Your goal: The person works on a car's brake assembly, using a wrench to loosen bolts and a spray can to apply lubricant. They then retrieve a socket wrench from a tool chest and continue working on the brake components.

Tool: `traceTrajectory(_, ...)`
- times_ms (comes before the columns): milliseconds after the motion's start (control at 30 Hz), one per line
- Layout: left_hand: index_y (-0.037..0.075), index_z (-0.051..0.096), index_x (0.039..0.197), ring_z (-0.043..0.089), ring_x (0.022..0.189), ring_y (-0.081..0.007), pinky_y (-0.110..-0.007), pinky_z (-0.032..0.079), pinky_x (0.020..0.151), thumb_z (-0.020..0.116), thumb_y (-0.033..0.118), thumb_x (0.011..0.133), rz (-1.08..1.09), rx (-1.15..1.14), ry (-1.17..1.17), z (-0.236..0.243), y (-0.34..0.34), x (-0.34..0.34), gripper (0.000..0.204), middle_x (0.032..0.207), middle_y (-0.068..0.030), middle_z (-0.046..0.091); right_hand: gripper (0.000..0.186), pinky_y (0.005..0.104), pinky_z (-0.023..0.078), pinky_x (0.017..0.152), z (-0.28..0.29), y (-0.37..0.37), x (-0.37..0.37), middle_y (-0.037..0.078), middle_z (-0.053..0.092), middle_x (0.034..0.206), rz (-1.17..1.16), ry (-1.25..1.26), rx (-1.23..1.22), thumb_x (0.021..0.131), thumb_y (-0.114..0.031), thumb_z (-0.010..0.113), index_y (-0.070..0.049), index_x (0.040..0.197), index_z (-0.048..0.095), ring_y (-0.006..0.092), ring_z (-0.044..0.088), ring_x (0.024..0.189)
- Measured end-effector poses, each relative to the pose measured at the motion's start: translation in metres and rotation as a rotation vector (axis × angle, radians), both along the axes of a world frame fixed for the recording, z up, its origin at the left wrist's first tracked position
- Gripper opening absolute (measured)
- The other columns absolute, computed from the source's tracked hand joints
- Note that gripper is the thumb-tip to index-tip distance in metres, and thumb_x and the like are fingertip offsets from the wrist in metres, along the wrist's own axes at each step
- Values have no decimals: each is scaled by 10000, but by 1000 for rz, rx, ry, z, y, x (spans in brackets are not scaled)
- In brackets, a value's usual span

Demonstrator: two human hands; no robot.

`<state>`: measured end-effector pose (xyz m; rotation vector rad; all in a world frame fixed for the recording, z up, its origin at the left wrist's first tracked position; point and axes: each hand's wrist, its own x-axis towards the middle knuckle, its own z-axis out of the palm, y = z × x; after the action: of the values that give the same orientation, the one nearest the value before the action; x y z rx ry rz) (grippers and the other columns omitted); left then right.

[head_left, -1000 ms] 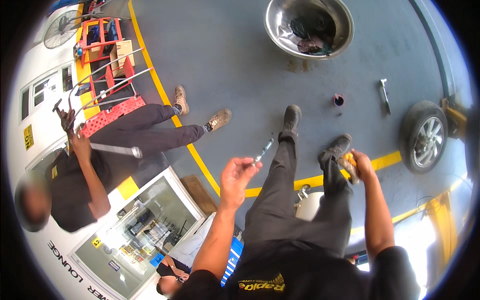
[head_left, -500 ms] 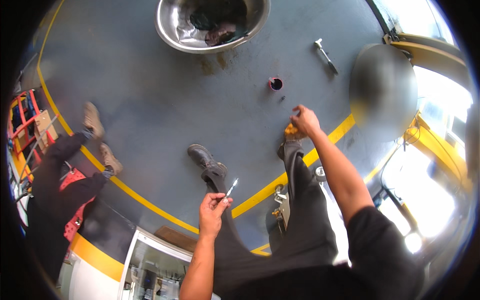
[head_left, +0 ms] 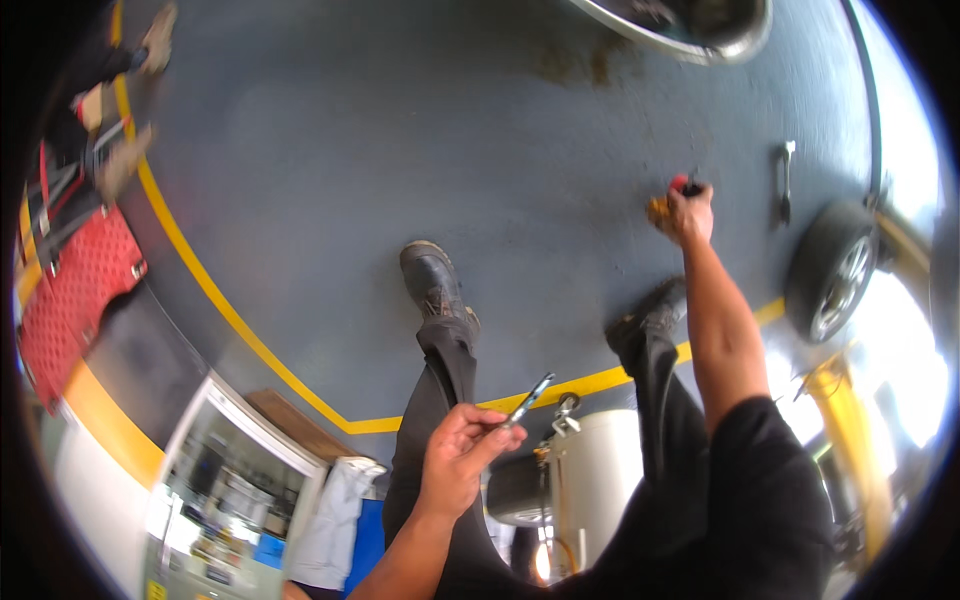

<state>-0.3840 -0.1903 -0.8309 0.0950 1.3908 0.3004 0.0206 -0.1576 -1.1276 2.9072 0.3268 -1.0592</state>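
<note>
My left hand [head_left: 462,455] pinches a slim metal pin [head_left: 528,398] between thumb and fingers, its free end pointing up and to the right. Farther off, my right hand [head_left: 690,215] reaches down low over the floor, its fingers closed on a crumpled yellow-orange piece [head_left: 658,212] that looks like cloth. At its fingertips is a small red cup [head_left: 679,184], mostly covered by the hand. Whether the fingers also grip the cup, I cannot tell.
A metal basin [head_left: 690,48] with dark contents stands at the far edge. To the right lie a ratchet-like tool [head_left: 786,180] and a wheel [head_left: 835,272]. Another person's shoe [head_left: 158,38] shows at the far left. A white cylindrical tank [head_left: 595,480] stands beside my legs.
My right hand has moved forward with the yellow-orange piece, from beside my right boot to the red cup. My left hand still holds the pin. The view has swung, shifting the basin rightward.
</note>
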Motion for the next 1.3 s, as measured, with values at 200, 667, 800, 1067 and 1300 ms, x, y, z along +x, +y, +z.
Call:
traceTrajectory(200, -6, 572, 1049, 672, 883, -171, -303, 543, 853, 654, 35, 934, 244, 137, -3, 19, -27, -47, 147, 957, -126, 690, 860, 479, 508, 931, 117, -59, -113, 240, 649, 1182, 455, -81, -16, 850, -453, 650, -13, 1494, 288, 409, 627, 1123)
traceTrajectory(667, -25, 566, 1022, 692, 800, -186, -288, 586, 762, 667, 17, 898, 597, 475, -15, 172, 185, -325, 165, 880, -126, 678, 749, 449, 492, 957, 548, 216, -275, 143, 667, 1194, 729, -216, -247, 751, -519, 703, -118, 1322, 430, 345, 639, 1132)
traceTrajectory(800, -27, 557, 1003, 699, 770, -204, -291, 603, 687, 631, -15, 893, 586, 484, 133, 221, 267, -403, 133, 856, -130, 645, 761, 461, 489, 959, 576, 230, -248, 169, 676, 1170, 836, -181, -328, 791, -600, 616, -109, 1342, 427, 372, 641, 1124)
traceTrajectory(1067, 15, 617, 1036, 668, 799, -149, -262, 567, 712, 675, 61, 912, 407, 686, 499, 280, 481, -575, 144, 907, -67, 670, 757, 464, 504, 926, 604, 528, -369, 190, 678, 1148, 752, 13, -104, 761, -541, 711, -126, 1338, 450, 385, 643, 1111)
traceTrajectory(1300, 27, 617, 1051, 663, 780, -168, -270, 566, 662, 639, 103, 943, 206, 843, 631, 327, 737, -661, 133, 924, -81, 665, 787, 460, 491, 955, 792, 925, -544, 204, 634, 1228, 816, 184, 316, 757, -438, 773, -133, 1388, 414, 372, 613, 1156)
